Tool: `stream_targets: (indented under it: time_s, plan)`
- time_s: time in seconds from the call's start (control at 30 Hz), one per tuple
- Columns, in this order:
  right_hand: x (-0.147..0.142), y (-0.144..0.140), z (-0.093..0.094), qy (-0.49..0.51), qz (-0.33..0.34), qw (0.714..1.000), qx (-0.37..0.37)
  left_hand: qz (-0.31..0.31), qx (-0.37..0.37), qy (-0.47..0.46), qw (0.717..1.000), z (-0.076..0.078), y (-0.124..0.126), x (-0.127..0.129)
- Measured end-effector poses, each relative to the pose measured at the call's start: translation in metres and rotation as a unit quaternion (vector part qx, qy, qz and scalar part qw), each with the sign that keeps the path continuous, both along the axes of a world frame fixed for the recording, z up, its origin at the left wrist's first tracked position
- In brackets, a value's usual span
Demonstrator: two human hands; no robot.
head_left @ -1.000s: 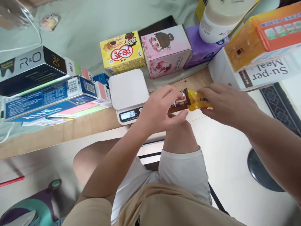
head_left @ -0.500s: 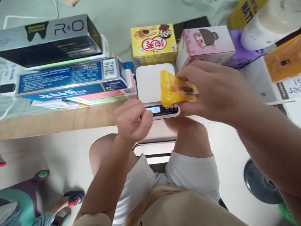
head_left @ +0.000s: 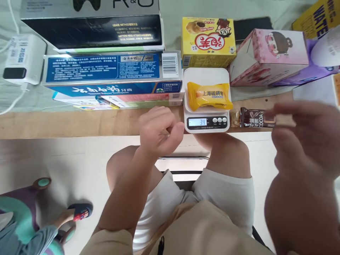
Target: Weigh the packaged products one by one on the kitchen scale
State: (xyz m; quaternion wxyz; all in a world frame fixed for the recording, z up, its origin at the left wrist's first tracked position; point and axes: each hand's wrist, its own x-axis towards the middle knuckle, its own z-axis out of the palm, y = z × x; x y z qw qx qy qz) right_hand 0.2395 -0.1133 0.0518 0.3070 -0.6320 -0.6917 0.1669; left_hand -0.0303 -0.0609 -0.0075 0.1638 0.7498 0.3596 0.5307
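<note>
A yellow-wrapped bar of sulfur soap (head_left: 209, 96) lies flat on the white kitchen scale (head_left: 187, 109), whose lit display reads 34. My left hand (head_left: 160, 131) is closed in a loose fist at the table's front edge, just left of the scale, with nothing showing in it. Right of the scale lies a brown cocoa snack packet (head_left: 255, 117) on the bare wood. My right hand (head_left: 305, 138), blurred, is by the packet's right end with thumb and forefinger apart. Whether it touches the packet I cannot tell.
Blue toothpaste boxes (head_left: 106, 69) and a black-and-silver box (head_left: 92, 32) stand at left, near a white adapter (head_left: 23, 58). A yellow puff box (head_left: 209, 42) and pink box (head_left: 278, 49) stand behind the scale. A person's foot (head_left: 79, 212) shows lower left.
The soap went from my right hand onto the scale, and my right hand moved off to the right. The display changed from 45 to 34. My view shifted; my left hand stays a fist.
</note>
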Motion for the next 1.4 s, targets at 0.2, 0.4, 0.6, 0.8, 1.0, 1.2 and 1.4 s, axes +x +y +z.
stream_targets:
  time_s: [0.2, 0.4, 0.6, 0.8, 1.0, 1.2, 1.4]
  plan:
    - [-0.017, -0.059, -0.047, 0.181, -0.061, 0.981, -0.038, -0.020, -0.009, -0.006, 1.000, -0.002, -0.003, 0.000]
    - [-0.020, -0.047, -0.042, 0.167, 0.016, 0.986, -0.009, -0.024, -0.019, -0.012, 0.999, -0.003, -0.001, 0.003]
    - [-0.011, 0.000, -0.023, 0.047, 0.020, 0.992, 0.112, -0.005, -0.044, 0.006, 0.999, -0.002, 0.001, 0.001]
    - [-0.021, 0.079, -0.008, -0.198, 0.151, 0.969, 0.010, -0.002, -0.062, 0.022, 0.998, -0.003, 0.003, 0.003]
    - [-0.021, 0.099, -0.027, -0.278, 0.152, 0.946, -0.065, 0.027, -0.077, 0.005, 0.997, -0.002, 0.002, -0.005]
    - [-0.012, 0.114, -0.030, -0.286, 0.148, 0.945, -0.055, 0.019, -0.060, -0.032, 0.998, 0.001, 0.000, -0.023]
    - [-0.013, 0.072, -0.014, -0.257, 0.101, 0.961, -0.019, 0.171, -0.089, -0.174, 0.966, 0.007, 0.000, -0.052]
